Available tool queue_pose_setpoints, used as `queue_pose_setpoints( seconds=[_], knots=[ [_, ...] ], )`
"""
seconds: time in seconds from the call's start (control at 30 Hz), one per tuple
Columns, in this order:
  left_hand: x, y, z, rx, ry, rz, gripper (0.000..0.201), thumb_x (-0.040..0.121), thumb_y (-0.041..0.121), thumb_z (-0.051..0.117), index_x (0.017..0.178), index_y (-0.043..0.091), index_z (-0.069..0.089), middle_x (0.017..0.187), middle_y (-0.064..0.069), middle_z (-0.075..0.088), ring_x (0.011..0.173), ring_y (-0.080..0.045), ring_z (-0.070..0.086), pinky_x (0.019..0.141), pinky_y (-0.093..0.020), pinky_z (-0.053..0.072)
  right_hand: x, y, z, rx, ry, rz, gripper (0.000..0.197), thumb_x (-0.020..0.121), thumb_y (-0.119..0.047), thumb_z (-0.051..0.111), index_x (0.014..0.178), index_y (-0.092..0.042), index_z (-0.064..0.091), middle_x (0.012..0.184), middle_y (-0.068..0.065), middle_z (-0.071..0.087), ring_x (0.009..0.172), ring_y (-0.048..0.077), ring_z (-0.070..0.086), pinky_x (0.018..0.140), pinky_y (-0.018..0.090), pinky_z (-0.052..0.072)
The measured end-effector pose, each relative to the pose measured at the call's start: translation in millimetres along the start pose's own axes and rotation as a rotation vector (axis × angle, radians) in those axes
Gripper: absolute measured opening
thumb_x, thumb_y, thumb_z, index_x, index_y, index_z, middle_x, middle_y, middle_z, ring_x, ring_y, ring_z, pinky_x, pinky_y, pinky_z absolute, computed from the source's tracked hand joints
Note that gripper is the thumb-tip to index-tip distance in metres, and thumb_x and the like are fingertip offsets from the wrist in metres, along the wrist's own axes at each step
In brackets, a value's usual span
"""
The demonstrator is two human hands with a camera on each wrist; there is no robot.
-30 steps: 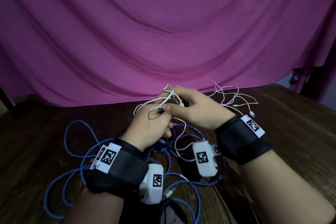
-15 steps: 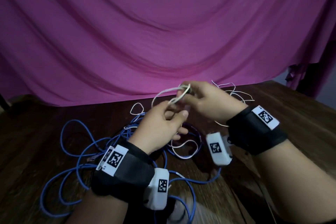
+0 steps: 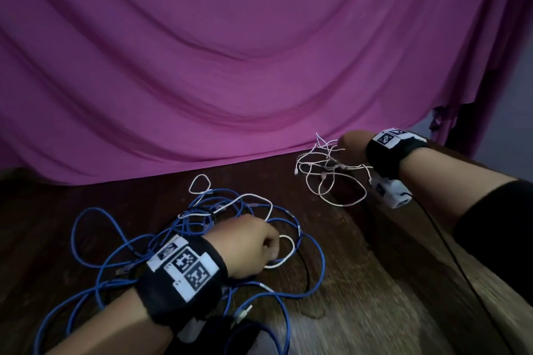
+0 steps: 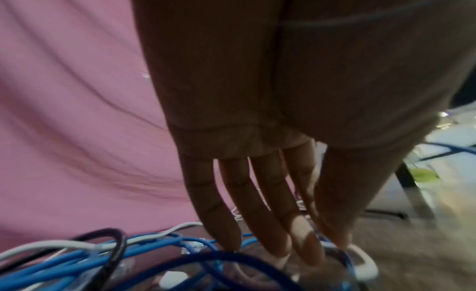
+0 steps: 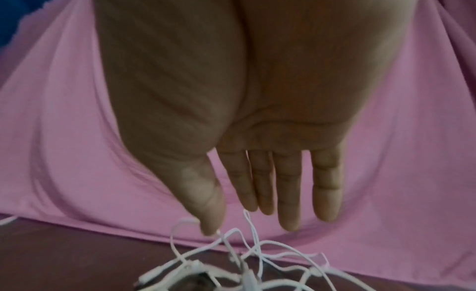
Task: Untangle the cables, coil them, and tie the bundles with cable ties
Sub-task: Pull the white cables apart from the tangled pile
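Landmark: the blue cable tangle (image 3: 173, 253), loose loops spread on the near-left part of the wooden counter (image 3: 375, 282), in front of the pink curtain (image 3: 230, 66).

Left hand (image 3: 248, 245) sits over the middle of the blue tangle. Left wrist view shows its fingers (image 4: 257, 203) extended, tips down among blue strands and touching a thick white cable loop (image 3: 285, 251) at the tangle's right edge. No curl round any strand visible, though the view is blurred, so a light pinch between thumb and forefinger cannot be ruled out.

A black cable (image 4: 113, 246) and a thinner white lead (image 3: 248, 199) thread through the blue loops.

Right hand (image 3: 353, 144) is well to the right of the tangle and farther back, near the curtain hem. Fingers (image 5: 288, 183) straight and spread, holding nothing; thumb tip touching a strand of the thin white cable pile (image 3: 328, 176), which lies on the counter just under and left of that hand, apart from the blue tangle.
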State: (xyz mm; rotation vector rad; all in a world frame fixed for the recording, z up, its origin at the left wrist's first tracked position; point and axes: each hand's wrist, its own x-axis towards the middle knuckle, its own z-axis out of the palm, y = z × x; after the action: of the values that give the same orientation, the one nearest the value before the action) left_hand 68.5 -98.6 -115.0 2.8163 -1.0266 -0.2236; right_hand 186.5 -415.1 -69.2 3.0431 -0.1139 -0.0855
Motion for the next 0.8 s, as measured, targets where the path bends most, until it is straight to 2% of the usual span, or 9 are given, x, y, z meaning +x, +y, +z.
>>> queue_pose_setpoints(
  seconds=[0.13, 0.23, 0.3, 0.37, 0.43, 0.57, 0.67, 0.73, 0.8],
  knots=[
    [-2.8, -9.3, -0.8, -0.089, -0.045, 0.027, 0.015, 0.082, 0.043, 0.072, 0.093, 0.033, 0.069, 0.082, 0.022, 0.069, 0.076, 0.004, 0.062, 0.075, -0.025, 0.052, -26.2, -13.9, -15.5, 0.025, 0.111, -0.096, 0.02, 0.096, -0.029, 0.056, 0.107, -0.017, 0.068, 0.114, 0.012, 0.071, 0.103, 0.033, 0.067, 0.087, 0.034, 0.051],
    [-5.6, -13.0, 10.9, 0.006, -0.071, 0.065, 0.01, 0.083, 0.038, 0.071, 0.091, 0.031, 0.071, 0.089, 0.017, 0.068, 0.083, -0.002, 0.061, 0.079, -0.03, 0.054, -62.7, -42.1, -20.8, 0.116, 0.049, -0.261, 0.018, 0.098, -0.032, 0.058, 0.108, -0.025, 0.071, 0.105, -0.002, 0.073, 0.094, 0.02, 0.066, 0.083, 0.028, 0.049],
    [-8.7, -18.5, 10.5, -0.044, -0.012, 0.088, 0.007, 0.085, 0.03, 0.065, 0.087, 0.03, 0.072, 0.086, 0.014, 0.07, 0.081, -0.002, 0.063, 0.079, -0.029, 0.054, -93.7, -61.5, -22.0, 0.247, -0.064, -0.405, 0.015, 0.097, -0.031, 0.06, 0.107, -0.03, 0.072, 0.096, -0.015, 0.073, 0.086, 0.009, 0.068, 0.08, 0.024, 0.052],
    [-9.8, -23.5, 2.2, -0.205, 0.113, 0.105, 0.008, 0.087, 0.025, 0.062, 0.087, 0.029, 0.069, 0.082, 0.011, 0.071, 0.074, 0.0, 0.063, 0.074, -0.025, 0.053, -119.4, -80.1, -19.2, 0.392, -0.121, -0.523, 0.012, 0.097, -0.03, 0.063, 0.107, -0.03, 0.071, 0.084, -0.018, 0.072, 0.065, -0.003, 0.063, 0.064, 0.014, 0.048],
    [-9.2, -25.8, -10.9, -0.41, 0.293, 0.136, 0.009, 0.094, 0.021, 0.062, 0.087, 0.026, 0.065, 0.077, 0.007, 0.071, 0.065, 0.0, 0.058, 0.069, -0.027, 0.05, -135.5, -98.7, -15.7, 0.498, -0.122, -0.622, 0.016, 0.098, -0.033, 0.067, 0.111, -0.025, 0.068, 0.085, -0.016, 0.069, 0.064, -0.009, 0.057, 0.064, 0.008, 0.043],
    [-10.1, -24.4, -46.4, -0.713, 0.601, 0.147, 0.014, 0.101, 0.022, 0.06, 0.088, 0.021, 0.062, 0.071, -0.002, 0.069, 0.063, -0.012, 0.061, 0.068, -0.033, 0.052, -144.5, -125.0, -23.9, 0.795, -0.025, -0.658, 0.013, 0.102, -0.023, 0.062, 0.096, -0.012, 0.065, 0.091, 0.004, 0.073, 0.082, 0.01, 0.062, 0.085, 0.037, 0.051],
    [-16.3, -31.7, -73.9, -0.831, 0.808, 0.107, 0.018, 0.102, 0.02, 0.059, 0.084, 0.022, 0.063, 0.06, 0.005, 0.05, 0.049, -0.011, 0.048, 0.056, -0.029, 0.053, -138.7, -125.1, -55.6, 1.086, 0.18, -0.558, 0.021, 0.106, -0.019, 0.055, 0.09, -0.008, 0.062, 0.077, 0.01, 0.07, 0.066, 0.021, 0.063, 0.075, 0.04, 0.051],
    [-22.4, -39.3, -87.8, -0.815, 0.809, 0.123, 0.019, 0.103, 0.024, 0.057, 0.088, 0.023, 0.068, 0.056, 0.005, 0.045, 0.046, -0.014, 0.045, 0.049, -0.027, 0.049, -136.1, -122.8, -78.9, 1.326, 0.237, -0.55, 0.019, 0.105, -0.014, 0.055, 0.092, -0.003, 0.061, 0.064, 0.004, 0.057, 0.055, 0.02, 0.059, 0.074, 0.04, 0.054],
    [-26.5, -43.8, -94.8, -0.784, 0.77, 0.153, 0.018, 0.101, 0.032, 0.056, 0.092, 0.024, 0.069, 0.055, 0.001, 0.043, 0.044, -0.016, 0.044, 0.047, -0.027, 0.042, -134.5, -123.6, -94.5, 1.394, 0.249, -0.579, 0.019, 0.106, -0.015, 0.055, 0.097, 0.0, 0.062, 0.054, 0.002, 0.039, 0.046, 0.019, 0.049, 0.071, 0.042, 0.059]
  ],
)
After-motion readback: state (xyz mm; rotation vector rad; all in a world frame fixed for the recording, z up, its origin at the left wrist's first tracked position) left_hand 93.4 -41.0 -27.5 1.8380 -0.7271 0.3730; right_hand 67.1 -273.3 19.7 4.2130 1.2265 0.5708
